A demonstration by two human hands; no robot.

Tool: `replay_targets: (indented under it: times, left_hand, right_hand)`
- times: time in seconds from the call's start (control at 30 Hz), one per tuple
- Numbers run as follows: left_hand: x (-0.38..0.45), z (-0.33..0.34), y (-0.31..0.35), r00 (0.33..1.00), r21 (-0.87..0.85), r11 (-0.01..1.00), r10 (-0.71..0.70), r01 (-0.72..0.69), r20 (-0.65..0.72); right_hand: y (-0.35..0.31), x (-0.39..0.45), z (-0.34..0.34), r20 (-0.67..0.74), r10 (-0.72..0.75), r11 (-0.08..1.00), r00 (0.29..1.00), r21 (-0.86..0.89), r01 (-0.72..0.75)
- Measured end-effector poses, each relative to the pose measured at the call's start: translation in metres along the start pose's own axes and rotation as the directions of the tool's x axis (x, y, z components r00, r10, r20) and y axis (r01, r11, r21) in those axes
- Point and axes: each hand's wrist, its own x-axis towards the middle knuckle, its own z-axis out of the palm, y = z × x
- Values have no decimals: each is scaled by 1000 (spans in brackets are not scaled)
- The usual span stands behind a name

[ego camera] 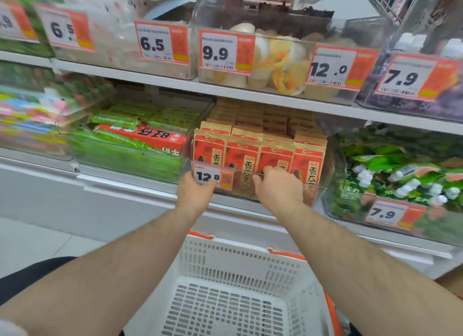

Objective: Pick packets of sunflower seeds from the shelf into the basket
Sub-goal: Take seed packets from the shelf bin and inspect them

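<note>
Red and tan sunflower seed packets (241,158) stand in rows inside a clear bin (318,193) on the middle shelf. My left hand (195,194) grips the bin's front left corner, thumb on its 12.8 price tag (213,176). Fingers of my right hand (278,189) curl over the bin's front wall onto a front-row packet, thumb at the wall. Whether the packet is lifted cannot be told. The white basket (225,258) with orange handles sits below my forearms and holds nothing that I can see.
A bin of green and red packs (130,137) stands left of the seeds, and a bin of green and white sweets (400,180) stands to the right. The upper shelf (175,81) overhangs with more clear bins and price tags. Pale floor lies at the lower left.
</note>
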Motion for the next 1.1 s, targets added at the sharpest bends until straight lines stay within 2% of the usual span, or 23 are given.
replay_targets:
  times: [0.17, 0.33, 0.47, 0.57, 0.7, 0.93, 1.1]
  left_hand:
    - [0, -4, 11, 996, -113, 990, -77, 83, 53]
    - [5, -6, 21, 982, -170, 971, -153, 170, 113]
    - [11, -4, 29, 992, -147, 981, -126, 126, 8]
    - [9, -7, 39, 991, -211, 970, -131, 121, -34]
    - [2, -9, 29, 979, -295, 940, -195, 170, -57]
    - [-34, -14, 23, 941, -268, 950, -228, 159, -251]
    - [-50, -18, 21, 934, -268, 949, -240, 167, -266]
  right_hand:
    - [0, 5, 3, 71, -36, 998, 997, 52, 33]
    - [4, 7, -6, 81, -87, 996, 993, 25, 86]
    - [4, 8, -16, 21, -77, 997, 997, 25, 76]
    - [3, 5, -27, -32, -72, 997, 997, 30, 73]
    - [4, -15, -32, -25, -92, 995, 995, 33, 93]
    - [-2, -49, -43, -26, -110, 992, 994, 58, 112]
    - [-3, -63, -54, -6, -110, 993, 994, 50, 110]
